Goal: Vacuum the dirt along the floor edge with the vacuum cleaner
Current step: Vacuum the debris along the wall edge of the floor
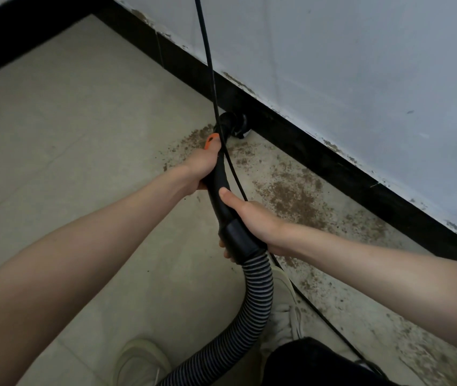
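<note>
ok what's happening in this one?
A person is vacuuming along a wall. Their left hand grips the black vacuum handle with the orange tab up front, and the right hand holds it near the cuff of the ribbed grey-and-black hose. The black nozzle sits on the floor by the black skirting board. Brown dirt lies scattered beside it. A black power cord hangs across the view.

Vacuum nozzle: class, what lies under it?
Brown dirt spreads over the floor around the nozzle; whatever lies directly beneath it is covered.
</note>
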